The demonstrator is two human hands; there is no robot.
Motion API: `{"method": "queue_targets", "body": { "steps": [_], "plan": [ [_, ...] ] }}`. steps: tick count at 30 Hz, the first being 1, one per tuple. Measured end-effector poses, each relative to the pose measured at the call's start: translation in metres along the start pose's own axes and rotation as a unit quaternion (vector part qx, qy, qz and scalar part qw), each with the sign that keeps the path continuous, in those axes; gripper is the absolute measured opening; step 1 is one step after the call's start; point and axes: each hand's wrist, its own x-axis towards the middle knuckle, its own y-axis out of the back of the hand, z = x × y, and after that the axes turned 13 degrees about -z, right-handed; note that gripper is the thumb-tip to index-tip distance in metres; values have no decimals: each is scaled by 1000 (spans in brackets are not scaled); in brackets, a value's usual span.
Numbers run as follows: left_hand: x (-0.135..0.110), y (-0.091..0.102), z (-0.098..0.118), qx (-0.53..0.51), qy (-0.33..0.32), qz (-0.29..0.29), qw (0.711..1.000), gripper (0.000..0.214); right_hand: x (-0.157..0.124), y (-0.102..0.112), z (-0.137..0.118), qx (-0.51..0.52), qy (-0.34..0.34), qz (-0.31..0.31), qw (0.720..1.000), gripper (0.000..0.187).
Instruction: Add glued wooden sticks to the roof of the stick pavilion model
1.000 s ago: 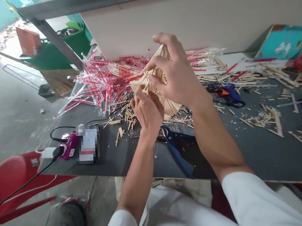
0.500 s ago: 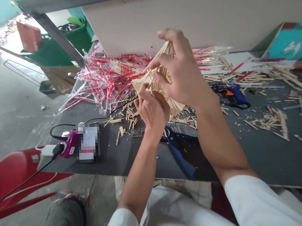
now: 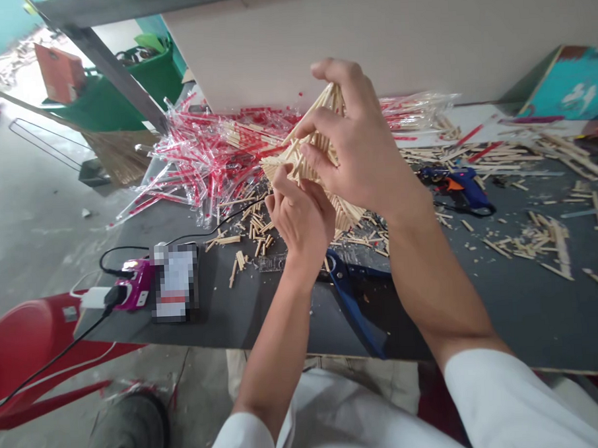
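A pale model built of thin wooden sticks (image 3: 345, 212) is held up above the bench, its upper part narrowing to a peak. My left hand (image 3: 301, 214) is closed on its lower near side, with the fingers curled. From the right, my right hand (image 3: 352, 132) grips the upper sloping part, its fingers bent around the sticks. Both hands hide much of the model. Below them on the bench lie blue-handled cutters (image 3: 352, 301) and a clear ruler (image 3: 271, 263), partly behind my left wrist.
Red-and-clear plastic wrappers (image 3: 211, 155) heap at the back left. Cut stick pieces (image 3: 537, 237) scatter across the grey bench (image 3: 481, 308). A blue glue gun (image 3: 468, 187) lies to the right. A phone (image 3: 175, 282) and purple power strip (image 3: 136, 284) sit at the left, with cables running off.
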Motion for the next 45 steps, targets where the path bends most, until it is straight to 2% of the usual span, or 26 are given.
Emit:
{"method": "queue_targets", "body": {
  "steps": [7, 12, 27, 40, 45],
  "plan": [
    [2, 4, 0, 7, 6, -17, 1000, 29, -1, 2, -3, -8, -11, -8, 1000, 22],
    [1, 2, -3, 5, -6, -8, 1000, 29, 0, 3, -4, 7, -24, -10, 1000, 25],
    [1, -1, -8, -2, -21, -9, 1000, 32, 0, 2, -4, 0, -15, -4, 1000, 21],
    [2, 0, -6, 4, -16, -8, 1000, 31, 1, 1, -4, 22, -25, -11, 999, 32],
    [1, 0, -7, 2, -22, -2, 1000, 31, 0, 1, -4, 18, -17, -5, 1000, 28]
  ]
}}
